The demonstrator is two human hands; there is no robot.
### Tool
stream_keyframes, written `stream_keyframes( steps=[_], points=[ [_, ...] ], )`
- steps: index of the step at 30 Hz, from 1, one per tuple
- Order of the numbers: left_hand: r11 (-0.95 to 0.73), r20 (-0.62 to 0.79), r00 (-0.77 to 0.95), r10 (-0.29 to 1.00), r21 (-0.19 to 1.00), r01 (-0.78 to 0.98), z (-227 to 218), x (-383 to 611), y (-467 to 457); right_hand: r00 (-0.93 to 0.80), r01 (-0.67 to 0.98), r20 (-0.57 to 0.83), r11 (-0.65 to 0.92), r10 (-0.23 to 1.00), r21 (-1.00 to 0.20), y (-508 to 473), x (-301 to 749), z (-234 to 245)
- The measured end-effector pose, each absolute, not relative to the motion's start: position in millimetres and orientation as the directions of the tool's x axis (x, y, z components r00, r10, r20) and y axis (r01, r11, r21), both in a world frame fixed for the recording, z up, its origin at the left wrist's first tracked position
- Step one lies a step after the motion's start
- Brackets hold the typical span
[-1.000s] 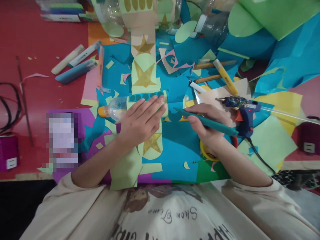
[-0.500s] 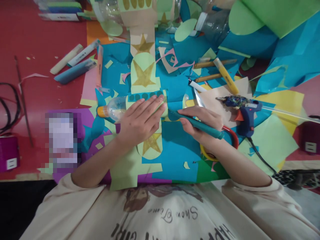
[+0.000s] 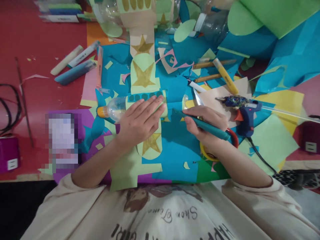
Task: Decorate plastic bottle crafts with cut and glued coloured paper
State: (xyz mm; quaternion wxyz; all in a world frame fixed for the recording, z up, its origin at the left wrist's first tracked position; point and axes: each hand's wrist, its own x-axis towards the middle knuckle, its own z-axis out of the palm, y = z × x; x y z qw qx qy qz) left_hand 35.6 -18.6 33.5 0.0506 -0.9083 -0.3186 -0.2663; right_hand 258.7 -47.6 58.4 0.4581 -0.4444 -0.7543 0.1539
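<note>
The left hand (image 3: 140,121) lies flat and unclenched on the light, crushable, paper-wrapped plastic bottle (image 3: 117,108), best held mid-body, while the right hand (image 3: 206,125) grips a stiff teal marker (image 3: 202,125).

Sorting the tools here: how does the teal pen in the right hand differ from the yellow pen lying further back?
The teal pen is gripped in the right hand, its tip near the bottle; the yellow pen lies loose on paper scraps, untouched. Teal is darker. Both are slim sticks, lying slantwise.
</note>
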Motion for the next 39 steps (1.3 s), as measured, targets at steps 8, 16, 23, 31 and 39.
stream_keyframes(
  steps=[8, 16, 23, 31, 39],
  points=[
    [-0.787, 0.554, 0.661, 0.506, -0.018, 0.617, 35, 37, -18, -0.099, 0.53, 0.57, 0.528, 0.816, -0.664, -47, 262, 52],
    [-0.781, 0.587, 0.656, 0.474, -0.064, 0.622, 35, 39, -16, -0.037, 0.515, 0.592, 0.523, 0.805, -0.679, -46, 267, 48],
    [-0.745, 0.602, 0.653, 0.46, -0.138, 0.652, 39, 39, -15, 0.044, 0.446, 0.678, 0.593, 0.733, -0.67, -42, 271, 41],
    [-0.765, 0.531, 0.646, 0.548, 0.006, 0.644, 34, 32, -16, 0.005, 0.537, 0.592, 0.497, 0.806, -0.681, -45, 272, 45],
    [-0.749, 0.531, 0.663, 0.527, -0.077, 0.658, 36, 33, -14, -0.027, 0.528, 0.615, 0.534, 0.788, -0.66, -44, 267, 46]
  ],
)
